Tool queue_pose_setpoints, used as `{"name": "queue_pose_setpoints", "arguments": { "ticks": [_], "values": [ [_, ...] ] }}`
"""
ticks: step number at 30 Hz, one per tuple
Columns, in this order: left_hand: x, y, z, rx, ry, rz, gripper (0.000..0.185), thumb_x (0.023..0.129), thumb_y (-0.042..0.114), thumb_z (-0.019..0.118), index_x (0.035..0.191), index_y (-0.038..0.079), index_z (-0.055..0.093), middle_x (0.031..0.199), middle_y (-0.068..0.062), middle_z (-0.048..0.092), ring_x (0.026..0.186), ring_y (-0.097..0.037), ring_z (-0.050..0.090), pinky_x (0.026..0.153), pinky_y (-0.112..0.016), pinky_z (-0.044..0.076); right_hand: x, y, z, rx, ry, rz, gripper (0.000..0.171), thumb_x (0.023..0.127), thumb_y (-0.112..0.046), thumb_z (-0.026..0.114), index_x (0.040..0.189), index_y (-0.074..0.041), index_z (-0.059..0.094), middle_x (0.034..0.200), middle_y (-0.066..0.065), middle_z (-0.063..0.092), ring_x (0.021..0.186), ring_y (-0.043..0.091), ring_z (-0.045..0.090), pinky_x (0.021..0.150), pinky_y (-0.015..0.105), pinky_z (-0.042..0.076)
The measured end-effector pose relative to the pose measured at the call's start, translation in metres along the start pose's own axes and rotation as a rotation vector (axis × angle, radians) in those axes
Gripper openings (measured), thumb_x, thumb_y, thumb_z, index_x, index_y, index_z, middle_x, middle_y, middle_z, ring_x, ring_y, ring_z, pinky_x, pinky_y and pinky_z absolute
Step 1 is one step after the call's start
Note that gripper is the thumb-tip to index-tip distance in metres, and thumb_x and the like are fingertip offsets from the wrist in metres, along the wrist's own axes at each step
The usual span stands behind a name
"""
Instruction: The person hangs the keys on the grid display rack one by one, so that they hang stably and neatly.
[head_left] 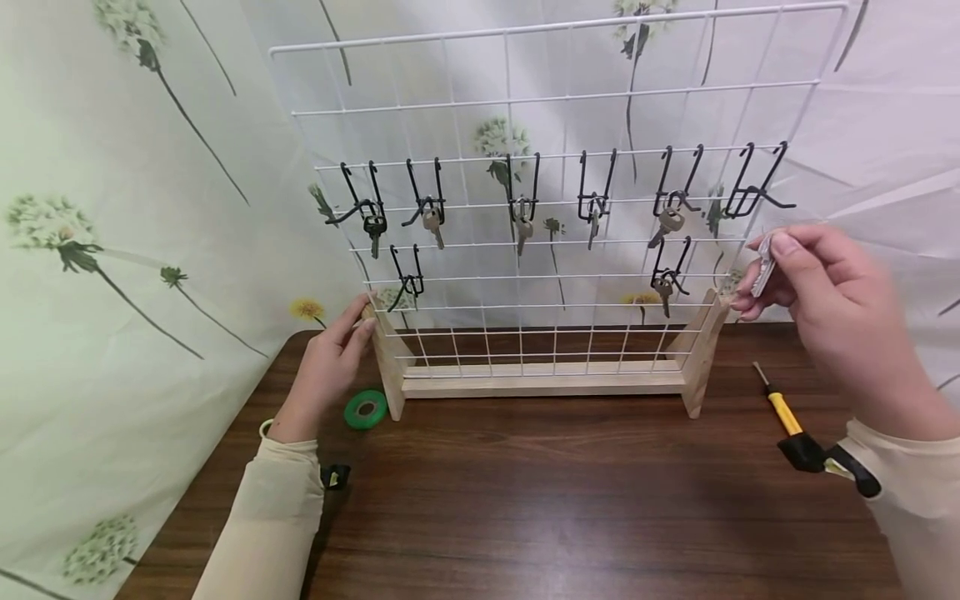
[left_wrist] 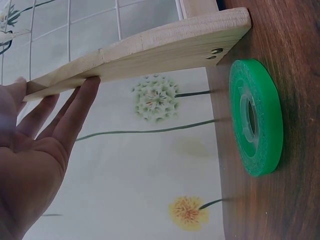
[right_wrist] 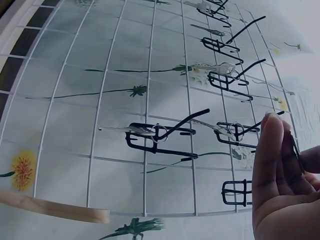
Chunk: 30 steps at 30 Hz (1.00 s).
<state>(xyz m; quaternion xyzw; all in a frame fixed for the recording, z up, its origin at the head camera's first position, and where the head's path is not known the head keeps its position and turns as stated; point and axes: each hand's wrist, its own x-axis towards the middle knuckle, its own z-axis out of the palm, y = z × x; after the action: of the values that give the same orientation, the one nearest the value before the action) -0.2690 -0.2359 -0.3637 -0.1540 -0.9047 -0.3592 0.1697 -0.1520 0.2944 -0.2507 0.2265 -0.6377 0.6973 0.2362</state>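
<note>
My left hand (head_left: 335,358) holds the top of the wooden side support (head_left: 387,367) of a white wire grid rack (head_left: 517,310). In the left wrist view, its thumb is on one side of the wood and its fingers on the other. My right hand (head_left: 847,300) pinches a silver key (head_left: 764,265) between thumb and fingers, just right of the grid. Black double-wire hooks hang across the grid, and several carry keys, such as a dark key (head_left: 375,233) at the left and a brass-toned key (head_left: 667,223) farther right. Nearest the right hand is the top right hook (head_left: 750,198).
A green tape roll (head_left: 366,409) lies by the rack's left foot. On the right of the brown table (head_left: 525,500) lies a screwdriver (head_left: 784,412) with a yellow and black handle. Flower-printed cloth (head_left: 187,275) hangs behind the rack.
</note>
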Motion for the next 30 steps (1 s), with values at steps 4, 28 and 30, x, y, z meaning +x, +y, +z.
{"name": "queue_pose_setpoints", "arguments": {
  "ticks": [4, 28, 30],
  "values": [
    [-0.001, 0.000, 0.000, -0.006, 0.001, -0.004, 0.055, 0.116, 0.038, 0.045, 0.169, 0.025, 0.036, 0.155, -0.026, 0.058, 0.129, -0.047, 0.068, 0.105, -0.067, 0.054, 0.002, -0.002, 0.000, 0.049, 0.043, -0.004, 0.019, 0.110, -0.010, 0.058, 0.109, 0.008, 0.063, 0.083, 0.012, 0.075, 0.069, 0.019, 0.073, 0.064, 0.025, 0.063],
    [-0.001, 0.000, 0.000, -0.007, 0.004, -0.010, 0.055, 0.116, 0.038, 0.046, 0.169, 0.024, 0.037, 0.151, -0.028, 0.060, 0.130, -0.048, 0.067, 0.107, -0.068, 0.052, 0.010, 0.003, -0.006, 0.069, 0.083, 0.032, 0.021, 0.110, -0.013, 0.060, 0.111, 0.009, 0.063, 0.085, 0.012, 0.075, 0.069, 0.018, 0.074, 0.060, 0.025, 0.062],
    [-0.001, 0.000, 0.000, -0.005, 0.004, -0.012, 0.055, 0.116, 0.039, 0.045, 0.169, 0.024, 0.037, 0.152, -0.028, 0.060, 0.130, -0.048, 0.067, 0.107, -0.068, 0.052, 0.011, 0.004, -0.007, 0.072, 0.077, 0.037, 0.022, 0.110, -0.013, 0.060, 0.111, 0.009, 0.063, 0.084, 0.012, 0.074, 0.069, 0.018, 0.074, 0.060, 0.026, 0.062]
  ]
}}
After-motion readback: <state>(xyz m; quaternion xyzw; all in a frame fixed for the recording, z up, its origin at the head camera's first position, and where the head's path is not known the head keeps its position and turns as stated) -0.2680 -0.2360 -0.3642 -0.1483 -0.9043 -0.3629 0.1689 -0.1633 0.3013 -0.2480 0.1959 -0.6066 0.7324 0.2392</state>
